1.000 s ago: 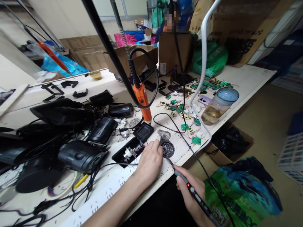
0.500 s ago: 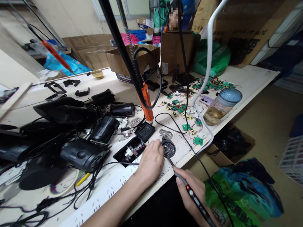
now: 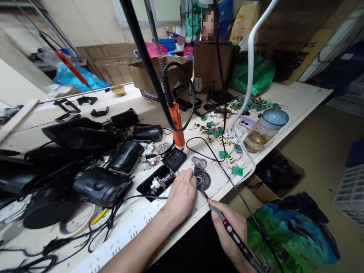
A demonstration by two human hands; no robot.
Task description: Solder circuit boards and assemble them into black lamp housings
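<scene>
My right hand (image 3: 231,225) is closed round a soldering iron (image 3: 232,234) with a small red light on its handle. The iron's tip points up and left, close to my left hand and a round black dish (image 3: 203,179) with dark, shiny bits in it. My left hand (image 3: 183,193) rests near the bench edge with its fingers curled down; what they pinch, if anything, is hidden. Left of it lies an open black housing (image 3: 156,185) with a white and metal part and red wires inside. A coiled spring stand (image 3: 199,162) sits just behind the dish.
An orange electric screwdriver (image 3: 176,125) hangs over a black square part (image 3: 174,159). Black device housings (image 3: 99,184) and cables crowd the left. Green circuit boards (image 3: 237,170) and a blue-lidded jar (image 3: 265,129) lie right. A black cord crosses the bench edge. Another person is behind a carton (image 3: 212,68).
The view has shifted very slightly. Both hands and the soldering iron stay in nearly the same place.
</scene>
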